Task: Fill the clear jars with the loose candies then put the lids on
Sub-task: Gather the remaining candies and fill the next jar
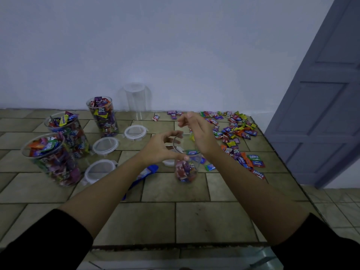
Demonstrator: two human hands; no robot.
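While the fingers point(171, 133) of the left hand point(158, 150) are gripping the rim of the upright, part-filled clear plastic jar point(187, 171) on the tiled bench point(155, 217), the right hand point(198, 133) is hovering just over its mouth, fingers loose, holding nothing visible. The loose bright-wrapped candies point(235, 131) are lying to the right, nearer that hand.

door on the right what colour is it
The door is a greyish blue, seen best in the head view.

Near table point(194, 221) offers open passage; filled jars point(56, 160) crowd left, loose candies point(237, 131) right
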